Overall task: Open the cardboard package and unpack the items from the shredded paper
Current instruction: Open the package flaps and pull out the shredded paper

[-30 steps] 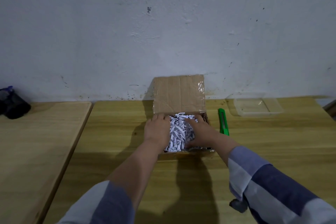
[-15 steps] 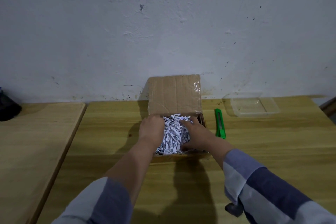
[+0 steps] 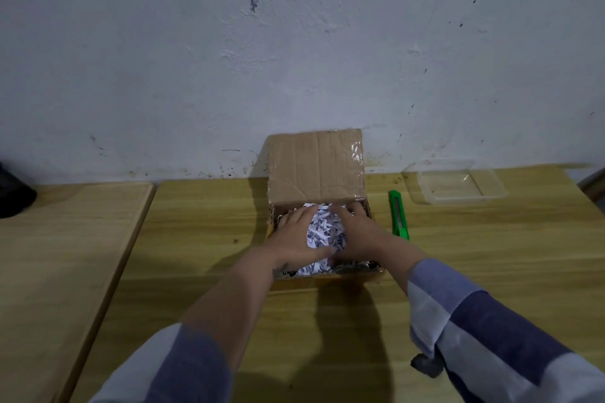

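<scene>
A small cardboard package stands open on the wooden table, its lid flap raised against the wall. White shredded paper with dark print fills it. My left hand presses on the left side of the paper heap and my right hand on the right side, both cupped around a clump between them. Any items under the paper are hidden.
A green utility knife lies just right of the box. A clear plastic tray sits further right by the wall. A second, lighter table adjoins on the left, with a dark object at its far edge.
Both hands have closed in on the shredded paper, squeezing it into a taller clump in the middle of the box. The view has shifted slightly.
</scene>
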{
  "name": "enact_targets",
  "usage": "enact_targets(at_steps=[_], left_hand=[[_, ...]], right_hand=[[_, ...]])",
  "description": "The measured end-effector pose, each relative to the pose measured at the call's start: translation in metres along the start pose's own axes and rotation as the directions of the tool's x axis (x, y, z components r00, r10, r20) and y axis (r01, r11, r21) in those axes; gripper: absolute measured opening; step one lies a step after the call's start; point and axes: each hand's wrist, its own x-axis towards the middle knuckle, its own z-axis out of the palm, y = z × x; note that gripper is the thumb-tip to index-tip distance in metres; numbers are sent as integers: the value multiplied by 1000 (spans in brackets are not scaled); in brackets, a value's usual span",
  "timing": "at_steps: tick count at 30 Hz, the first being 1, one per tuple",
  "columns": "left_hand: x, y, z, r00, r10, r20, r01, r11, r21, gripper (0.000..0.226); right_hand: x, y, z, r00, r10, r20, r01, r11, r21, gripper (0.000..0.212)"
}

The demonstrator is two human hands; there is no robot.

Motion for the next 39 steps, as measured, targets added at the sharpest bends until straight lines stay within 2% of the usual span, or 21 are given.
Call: enact_targets(at_steps=[3, 6, 9, 12, 18, 25, 27, 30, 32, 35, 39], left_hand=[[7, -8, -3, 995, -11, 101, 4, 998, 68, 124], [13, -6, 9, 993, -46, 107, 26, 982, 186, 120], [19, -2, 28, 994, -95, 44, 84, 973, 216, 108], [26, -6, 34, 994, -108, 22, 101, 970, 222, 111], [33, -16, 38, 996, -81, -47, 90, 965, 245, 113], [28, -7, 42, 989, -108, -100, 125, 975, 186, 113], [23, -4, 38, 988, -111, -109, 127, 980, 150, 113], [13, 5, 23, 989, -45, -138, 63, 990, 123, 109], [7, 16, 7, 988, 3, -155, 16, 993, 120, 118], [3, 37, -18, 983, 88, -163, -59, 983, 172, 136], [8, 80, -37, 959, 219, -179, -173, 955, 240, 135]], right_hand=[[3, 2, -2, 999, 33, 24, -33, 999, -9, 123], [5, 0, -1, 997, 38, 62, -35, 998, -45, 123], [9, -5, 8, 997, 28, 69, -21, 995, -101, 103], [13, -3, 16, 1000, 1, 20, 2, 991, -132, 85], [13, -1, 20, 999, -14, -36, 12, 998, -67, 75], [6, -8, 18, 993, -45, -112, 54, 995, 84, 47], [2, -14, 14, 991, -37, -126, 53, 990, 131, 48], [-10, -23, 0, 984, -52, -169, 82, 981, 177, 53], [-21, -26, -15, 975, -48, -215, 96, 972, 215, 61], [-43, -29, -45, 957, -36, -288, 105, 967, 231, 72], [-70, -19, -79, 920, 1, -392, 83, 977, 197, 78]])
